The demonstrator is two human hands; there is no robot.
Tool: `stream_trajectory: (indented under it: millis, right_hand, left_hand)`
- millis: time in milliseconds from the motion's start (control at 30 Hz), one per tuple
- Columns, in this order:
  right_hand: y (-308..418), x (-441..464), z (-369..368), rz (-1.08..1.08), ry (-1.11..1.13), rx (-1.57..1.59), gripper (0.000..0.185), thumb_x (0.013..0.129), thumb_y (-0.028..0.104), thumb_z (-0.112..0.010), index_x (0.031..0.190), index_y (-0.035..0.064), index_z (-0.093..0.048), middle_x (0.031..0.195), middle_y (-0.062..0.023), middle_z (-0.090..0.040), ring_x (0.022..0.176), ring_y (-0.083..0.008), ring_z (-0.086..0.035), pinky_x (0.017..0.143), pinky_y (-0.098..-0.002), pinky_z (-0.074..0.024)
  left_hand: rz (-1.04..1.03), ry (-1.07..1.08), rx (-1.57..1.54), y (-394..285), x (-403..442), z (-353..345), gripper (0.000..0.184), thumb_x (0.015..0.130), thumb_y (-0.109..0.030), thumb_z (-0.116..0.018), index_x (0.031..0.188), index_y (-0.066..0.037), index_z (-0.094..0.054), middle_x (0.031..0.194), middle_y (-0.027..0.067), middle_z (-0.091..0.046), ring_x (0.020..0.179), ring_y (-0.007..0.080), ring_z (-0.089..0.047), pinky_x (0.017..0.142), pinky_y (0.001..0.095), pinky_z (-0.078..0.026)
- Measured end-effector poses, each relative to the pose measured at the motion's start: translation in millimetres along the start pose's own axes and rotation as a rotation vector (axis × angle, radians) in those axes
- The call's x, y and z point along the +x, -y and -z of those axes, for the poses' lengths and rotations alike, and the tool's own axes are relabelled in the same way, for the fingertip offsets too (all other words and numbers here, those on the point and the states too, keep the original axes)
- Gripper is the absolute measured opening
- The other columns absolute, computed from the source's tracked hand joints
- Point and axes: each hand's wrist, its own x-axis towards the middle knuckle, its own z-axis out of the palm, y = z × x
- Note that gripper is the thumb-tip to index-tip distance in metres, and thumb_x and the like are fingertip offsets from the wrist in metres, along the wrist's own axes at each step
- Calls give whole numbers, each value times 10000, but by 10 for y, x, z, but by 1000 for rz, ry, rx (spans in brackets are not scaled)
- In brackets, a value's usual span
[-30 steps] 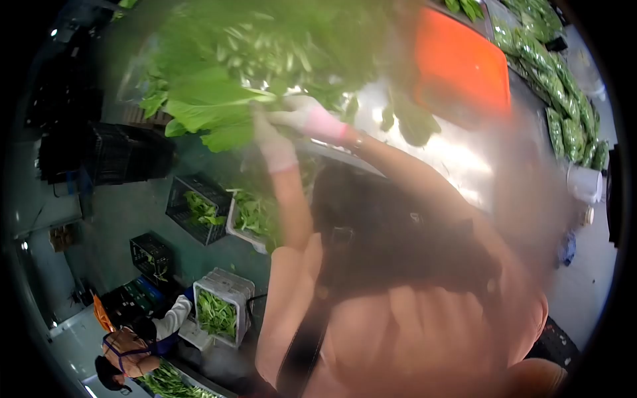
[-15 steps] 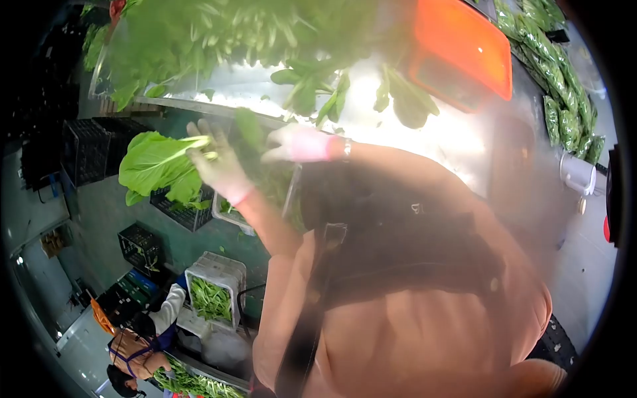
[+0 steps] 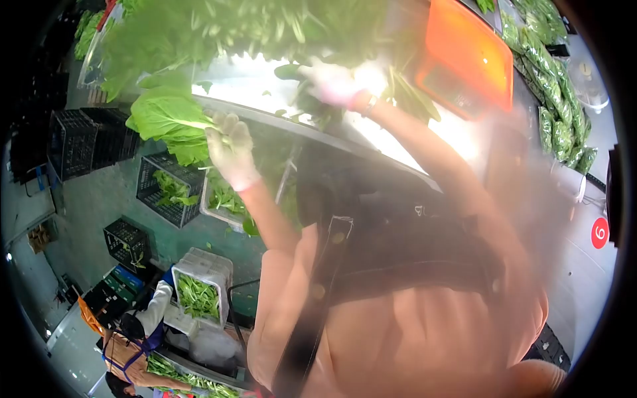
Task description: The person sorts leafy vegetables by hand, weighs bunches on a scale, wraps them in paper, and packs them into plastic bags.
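Observation:
My left hand (image 3: pixel 232 154), in a whitish glove, is closed around the stems of a bunch of leafy greens (image 3: pixel 169 123). The broad, bright green leaves point left, out past the table's front edge. My right hand (image 3: pixel 334 84), also gloved, reaches over the shiny metal table (image 3: pixel 249 83) among loose greens (image 3: pixel 312 103). Haze and motion smear its fingers, so whether they grip a leaf is unclear. A big heap of greens (image 3: pixel 219 33) covers the back of the table.
An orange bin (image 3: pixel 468 50) stands on the table at right, with bagged greens (image 3: pixel 561 99) beyond. Below the table edge are a white crate (image 3: pixel 222 215) and a black crate (image 3: pixel 169 205) holding leaves. A co-worker (image 3: pixel 129 348) bends at another table, lower left.
My right hand has moved away from my left, rightward and up over the table's loose greens. My left hand still holds its bunch, a little further right. A loose leaf between the hands is gone.

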Motion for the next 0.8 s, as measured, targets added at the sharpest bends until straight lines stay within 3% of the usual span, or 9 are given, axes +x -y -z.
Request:
stream_trajectory:
  millis: [333, 400, 467, 500, 567, 633, 667, 733, 800]
  right_hand:
    - [-236, 230, 315, -33, -44, -77, 188, 795, 259, -592, 939, 145, -634, 930, -104, -559, 829, -279, -600, 722, -371, -488]
    - [-83, 273, 425, -50, -91, -128, 191, 799, 268, -592, 942, 149, -633, 929, -101, -558, 827, -272, -602, 719, -365, -489]
    - [268, 196, 472, -17, -166, 132, 222, 802, 291, -593, 960, 140, -633, 916, -101, -561, 815, -241, -606, 727, -338, -489]
    - [324, 152, 363, 316, -175, 303, 270, 801, 303, -585, 988, 112, -625, 893, -103, -569, 811, -230, -604, 742, -331, -481]
    - [693, -17, 563, 215, 56, 704, 314, 802, 316, -567, 1006, 83, -616, 868, -115, -573, 815, -240, -602, 755, -340, -473]
    - [295, 34, 385, 62, -111, 234, 310, 838, 311, -562, 1056, 96, -608, 1005, -115, -600, 854, -263, -599, 778, -379, -464]
    - [123, 8, 344, -162, -74, 37, 309, 833, 325, -550, 1019, 85, -610, 975, -134, -606, 818, -285, -602, 741, -397, -468]
    - [-238, -168, 95, -191, -63, -102, 260, 782, 279, -567, 794, 25, -618, 743, -186, -622, 639, -317, -614, 620, -415, -493]
    - [-261, -235, 64, -250, 59, -155, 263, 771, 283, -579, 781, 24, -627, 765, -191, -627, 669, -321, -618, 628, -409, -492]
  left_hand:
    - [21, 37, -25, 35, -101, -100, 289, 829, -49, -613, 1093, -23, -499, 777, -4, -396, 659, 113, -349, 578, 243, -310]
    - [130, 199, -348, -3, -45, -67, 216, 825, -80, -621, 1019, -41, -534, 686, -24, -374, 585, 99, -335, 531, 239, -291]
    - [116, 221, -431, -88, 3, -47, 193, 818, -89, -628, 986, -52, -541, 673, -25, -373, 574, 99, -334, 518, 241, -290]
    - [99, 242, -514, -129, 10, -50, 171, 811, -97, -635, 953, -63, -547, 660, -26, -372, 562, 99, -333, 506, 242, -288]
    - [74, 271, -595, -279, 31, -74, 145, 804, -102, -639, 914, -83, -546, 662, -25, -373, 571, 105, -343, 514, 237, -304]
    - [8, 366, -605, -402, 68, 14, 173, 831, -148, -632, 949, -85, -522, 708, -12, -407, 611, 110, -387, 515, 238, -324]
    - [-31, 359, -591, -436, 50, 9, 192, 823, -121, -635, 972, -79, -520, 713, -8, -404, 619, 115, -391, 523, 237, -326]
    - [-17, 294, -550, -438, 49, 94, 204, 822, -105, -631, 989, -77, -519, 711, -7, -403, 617, 115, -391, 530, 234, -329]
    - [48, 119, -575, -385, 27, 66, 157, 827, -10, -574, 976, -44, -538, 682, 2, -404, 585, 117, -344, 521, 256, -314]
